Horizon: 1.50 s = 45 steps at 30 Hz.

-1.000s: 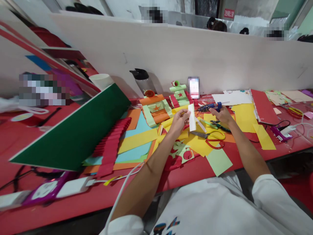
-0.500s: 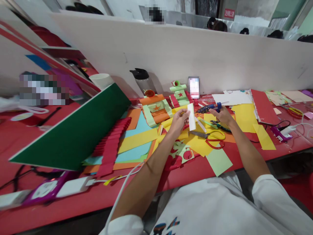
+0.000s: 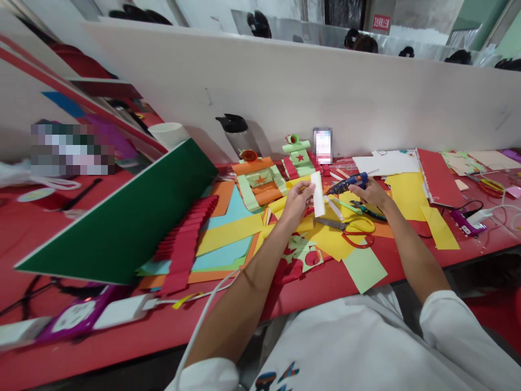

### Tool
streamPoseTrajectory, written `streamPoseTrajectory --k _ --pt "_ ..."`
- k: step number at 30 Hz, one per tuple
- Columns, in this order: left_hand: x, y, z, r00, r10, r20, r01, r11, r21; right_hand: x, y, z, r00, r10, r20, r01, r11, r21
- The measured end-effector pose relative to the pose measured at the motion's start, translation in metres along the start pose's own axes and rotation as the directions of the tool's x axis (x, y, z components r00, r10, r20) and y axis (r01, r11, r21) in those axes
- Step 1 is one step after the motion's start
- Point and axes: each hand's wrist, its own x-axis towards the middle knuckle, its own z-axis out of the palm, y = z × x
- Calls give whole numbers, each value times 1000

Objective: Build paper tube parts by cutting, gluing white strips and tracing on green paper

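My left hand (image 3: 298,203) pinches a narrow white paper strip (image 3: 318,195), held upright above the pile of coloured paper. From the right, my right hand (image 3: 372,193) is closed around a dark blue glue gun (image 3: 348,183). Its nozzle points left and ends close to the strip's right edge; whether it touches cannot be told. Below the hands lie scissors (image 3: 358,225) with yellow and red handles and dark green pliers (image 3: 368,210), on yellow paper sheets (image 3: 336,241). A pale green sheet (image 3: 365,269) lies near the table's front edge.
At left a green board (image 3: 122,217) leans over red fringed paper (image 3: 185,239). Behind stand a bottle (image 3: 236,133), orange and green paper pieces with stars (image 3: 260,179) and a phone (image 3: 323,145) against the white partition (image 3: 285,87). Power strips (image 3: 468,222) and cables lie at both sides.
The glue gun has tilted slightly, and its body shows more plainly. The white strip has shifted a little to the left with my left hand. Other things look the same.
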Motion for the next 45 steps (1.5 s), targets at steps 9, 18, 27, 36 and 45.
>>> streamPoseTrajectory --k 9,18,27,36,45 --pt "-2 2 1 1000 -11 -8 11 1000 20 -1 0 5 997 53 -56 -47 993 106" --pt "-2 2 2 1000 -5 0 5 1000 16 1 -2 8 993 -4 -119 7 1000 20" --pt "-2 3 2 1000 -3 -21 3 1000 12 1 2 1 1000 -12 -12 11 1000 -23" --pt "-2 4 2 1000 -11 -18 12 1000 6 0 -4 3 996 1 -87 -2 1000 -3" --pt "-1 5 2 999 -20 -30 19 1000 -8 0 -3 3 999 21 -37 -21 1000 -6"
